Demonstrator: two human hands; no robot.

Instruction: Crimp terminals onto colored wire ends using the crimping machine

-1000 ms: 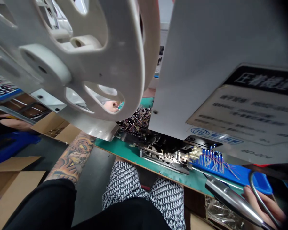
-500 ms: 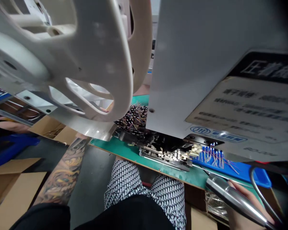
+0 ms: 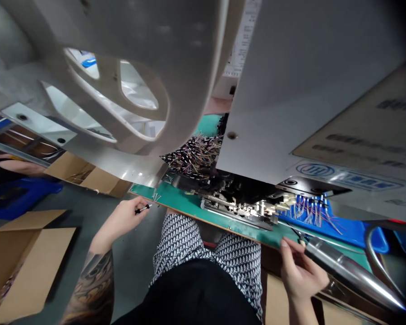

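My left hand (image 3: pixel 126 217) pinches a short black cable piece (image 3: pixel 142 209) with a pale stripped end, left of the green bench top (image 3: pixel 186 205). At the right, my right hand (image 3: pixel 302 271) is closed, thumb and forefinger together beside a metal cylinder (image 3: pixel 352 271); what it holds, if anything, is too small to make out. Between the hands sits the machine's metal mechanism (image 3: pixel 240 210) on the bench. Behind it lies a pile of black cables with coloured wire ends (image 3: pixel 196 155). Cables with fanned-out wires rest in a blue tray (image 3: pixel 355 234).
A large pale reel (image 3: pixel 189 58) and a grey machine housing (image 3: pixel 274 99) fill the upper view. An open cardboard box (image 3: pixel 37 271) stands at lower left, another (image 3: pixel 101 178) beyond it. Another person's arm (image 3: pixel 23 167) shows at far left.
My left hand has come out from behind the reel with a cable piece. My right hand has moved left, out from behind the metal cylinder. The view has shifted.
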